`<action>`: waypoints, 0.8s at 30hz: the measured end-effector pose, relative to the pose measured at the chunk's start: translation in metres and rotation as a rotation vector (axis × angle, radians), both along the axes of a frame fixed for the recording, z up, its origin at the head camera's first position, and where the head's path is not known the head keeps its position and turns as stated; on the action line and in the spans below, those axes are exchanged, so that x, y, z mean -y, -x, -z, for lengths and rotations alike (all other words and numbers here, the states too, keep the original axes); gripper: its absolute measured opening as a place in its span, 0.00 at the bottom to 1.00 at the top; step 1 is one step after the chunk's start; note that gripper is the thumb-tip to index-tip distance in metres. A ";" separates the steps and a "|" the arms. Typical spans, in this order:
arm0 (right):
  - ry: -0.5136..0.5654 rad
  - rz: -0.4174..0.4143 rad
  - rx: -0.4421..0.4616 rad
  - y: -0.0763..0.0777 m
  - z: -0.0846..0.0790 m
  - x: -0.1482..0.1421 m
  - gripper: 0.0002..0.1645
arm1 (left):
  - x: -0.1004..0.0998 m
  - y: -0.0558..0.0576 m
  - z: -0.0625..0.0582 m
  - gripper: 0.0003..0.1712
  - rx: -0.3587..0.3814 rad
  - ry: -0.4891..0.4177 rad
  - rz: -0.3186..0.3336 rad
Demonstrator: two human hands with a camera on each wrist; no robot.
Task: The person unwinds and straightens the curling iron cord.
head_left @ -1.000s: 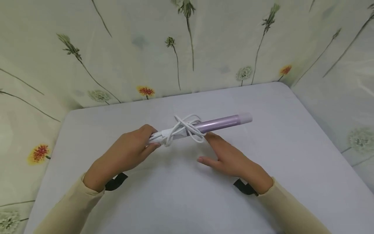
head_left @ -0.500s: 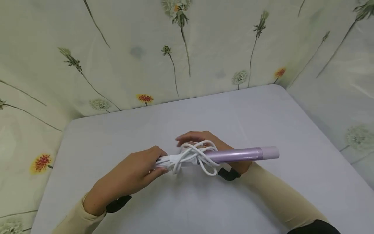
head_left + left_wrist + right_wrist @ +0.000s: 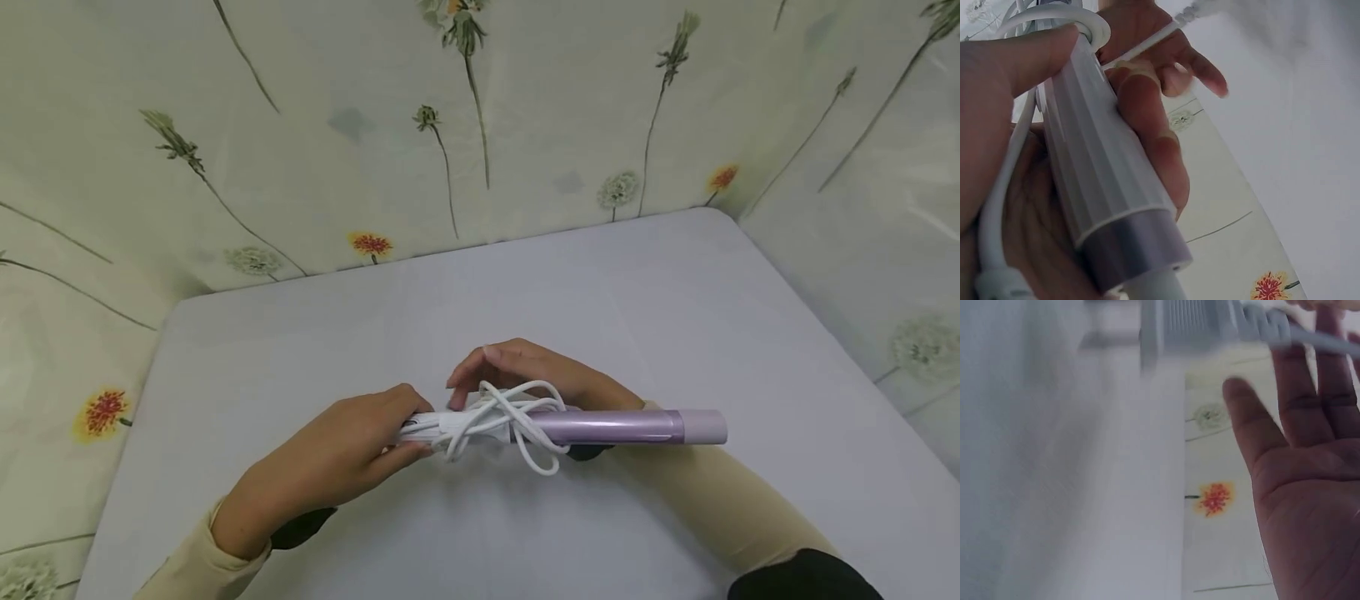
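A curling iron (image 3: 607, 427) with a lilac barrel, a paler tip and a white handle lies level across the head view. My left hand (image 3: 360, 450) grips its handle, thumb along one side. In the left wrist view the fingers wrap the ribbed white handle (image 3: 1104, 144). White cord (image 3: 517, 408) is looped loosely around the iron's middle. Behind the loops is my right hand (image 3: 536, 367), its fingers loosely bent and its forearm passing under the barrel. The right wrist view shows the two-pin plug (image 3: 1191, 325), blurred, with its lead crossing near the right fingertips.
A white table (image 3: 570, 292) lies beneath the hands, with rounded far corners. Flower-printed sheeting (image 3: 300, 150) rises behind it and along both sides. Dark straps (image 3: 303, 527) show at the wrists.
The curling iron has come nearer and to the right, and turned level. My right hand has gone from the near side of the cord to behind it. The left grip is unchanged.
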State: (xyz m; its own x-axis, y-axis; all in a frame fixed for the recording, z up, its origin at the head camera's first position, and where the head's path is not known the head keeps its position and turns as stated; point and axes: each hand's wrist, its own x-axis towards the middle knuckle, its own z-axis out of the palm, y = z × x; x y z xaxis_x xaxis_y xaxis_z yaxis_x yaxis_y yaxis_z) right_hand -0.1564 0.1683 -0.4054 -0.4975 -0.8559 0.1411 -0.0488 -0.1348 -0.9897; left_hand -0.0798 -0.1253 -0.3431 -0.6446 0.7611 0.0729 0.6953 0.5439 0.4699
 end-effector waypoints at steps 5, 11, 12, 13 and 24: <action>0.033 -0.040 -0.120 0.013 -0.007 -0.009 0.32 | 0.002 0.000 0.002 0.15 0.005 0.008 -0.015; 0.069 -0.042 -0.257 0.026 -0.027 -0.032 0.29 | 0.006 0.000 0.004 0.14 0.005 0.020 -0.014; 0.078 -0.044 -0.270 0.028 -0.031 -0.038 0.28 | 0.006 0.000 0.005 0.14 0.004 0.024 -0.017; 0.083 -0.047 -0.282 0.029 -0.036 -0.043 0.25 | 0.007 0.000 0.006 0.14 0.006 0.028 -0.021; -0.102 0.046 -0.428 0.004 -0.093 -0.102 0.20 | 0.021 0.003 0.012 0.15 0.012 0.054 -0.106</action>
